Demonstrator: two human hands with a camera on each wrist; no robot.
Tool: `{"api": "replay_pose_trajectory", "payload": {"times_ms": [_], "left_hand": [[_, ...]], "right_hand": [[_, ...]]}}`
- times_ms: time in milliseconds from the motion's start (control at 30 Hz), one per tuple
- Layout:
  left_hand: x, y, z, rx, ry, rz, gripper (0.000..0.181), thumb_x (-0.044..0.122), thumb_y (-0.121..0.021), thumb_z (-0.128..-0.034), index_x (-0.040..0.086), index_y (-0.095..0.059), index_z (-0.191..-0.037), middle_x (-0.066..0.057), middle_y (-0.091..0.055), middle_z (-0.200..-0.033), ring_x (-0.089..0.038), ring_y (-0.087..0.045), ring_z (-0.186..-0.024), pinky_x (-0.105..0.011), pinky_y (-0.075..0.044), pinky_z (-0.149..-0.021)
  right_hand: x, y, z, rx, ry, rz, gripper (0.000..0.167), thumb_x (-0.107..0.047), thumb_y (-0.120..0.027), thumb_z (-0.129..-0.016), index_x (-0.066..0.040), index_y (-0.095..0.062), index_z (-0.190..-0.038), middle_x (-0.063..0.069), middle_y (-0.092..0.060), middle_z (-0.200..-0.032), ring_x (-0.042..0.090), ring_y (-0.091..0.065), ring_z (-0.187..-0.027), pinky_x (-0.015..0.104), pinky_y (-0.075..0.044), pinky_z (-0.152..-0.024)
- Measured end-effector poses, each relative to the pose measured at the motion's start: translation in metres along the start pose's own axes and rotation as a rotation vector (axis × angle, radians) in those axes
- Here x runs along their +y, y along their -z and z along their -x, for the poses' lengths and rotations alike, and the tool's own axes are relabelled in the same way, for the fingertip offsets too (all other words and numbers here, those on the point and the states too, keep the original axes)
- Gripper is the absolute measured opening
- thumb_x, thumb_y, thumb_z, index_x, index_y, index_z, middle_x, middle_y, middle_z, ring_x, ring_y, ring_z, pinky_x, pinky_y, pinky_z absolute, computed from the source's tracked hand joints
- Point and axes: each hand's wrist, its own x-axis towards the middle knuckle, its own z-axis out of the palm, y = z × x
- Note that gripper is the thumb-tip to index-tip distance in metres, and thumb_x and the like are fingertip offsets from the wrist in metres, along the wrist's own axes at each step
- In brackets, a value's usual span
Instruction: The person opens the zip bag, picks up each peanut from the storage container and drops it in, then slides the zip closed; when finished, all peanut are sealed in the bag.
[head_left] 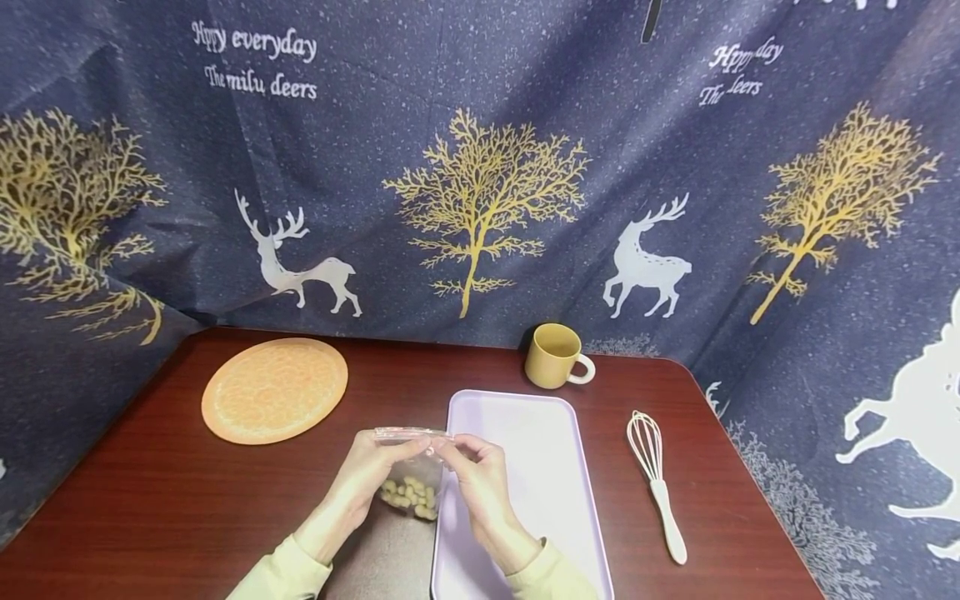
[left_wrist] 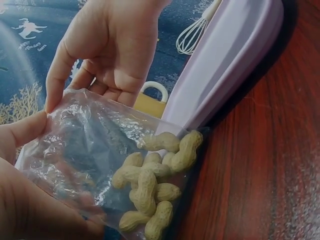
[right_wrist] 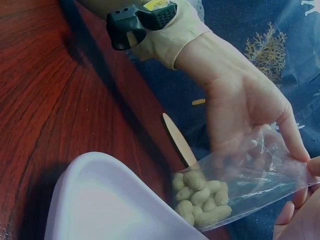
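A clear plastic zip bag (head_left: 426, 473) hangs upright over the table at the left edge of the lilac tray (head_left: 532, 467). Several unshelled peanuts (left_wrist: 146, 192) lie at its bottom. My left hand (head_left: 358, 477) pinches the bag's top edge from the left, with its thumb along the seal. From the right, my right hand (head_left: 483, 483) pinches the same edge, its thumb close to the left one. In the right wrist view the left hand (right_wrist: 245, 100) has fingers behind the clear film. Whether the seal is parted cannot be told.
An orange round placemat (head_left: 275, 390) lies at the back left. A mustard mug (head_left: 552, 358) with a white handle stands behind the tray. To the tray's right is a white whisk (head_left: 658, 487). A patterned dark cloth (head_left: 480, 167) hangs along the table's back edge.
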Motion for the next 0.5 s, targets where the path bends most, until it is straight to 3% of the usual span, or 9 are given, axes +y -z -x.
{"api": "replay_pose_trajectory", "payload": {"times_ms": [267,500], "left_hand": [[0.0053,0.0012,0.0016,0.026,0.016,-0.009,0.021,0.017,-0.08,-0.0827,0.002,-0.077,-0.097,-0.006,-0.074,-0.091,-0.016,-0.064,-0.089,-0.036,-0.04,-0.091],[0.0075,0.0082,-0.0004,0.051,0.032,-0.051,0.022,0.018,-0.08,-0.0832,0.001,-0.077,-0.098,-0.004,-0.073,-0.089,-0.015,-0.06,-0.091,-0.037,-0.036,-0.093]], "right_hand": [[-0.0007,0.001,0.0002,0.045,0.051,0.049,0.017,-0.008,-0.08,-0.08,0.005,-0.075,-0.091,0.005,-0.072,-0.083,0.015,-0.063,-0.084,0.028,-0.047,-0.083],[-0.0025,0.0001,0.0004,0.055,0.066,0.035,0.005,0.001,-0.077,-0.079,-0.004,-0.077,-0.081,0.008,-0.072,-0.081,0.014,-0.064,-0.079,0.026,-0.047,-0.079]]}}
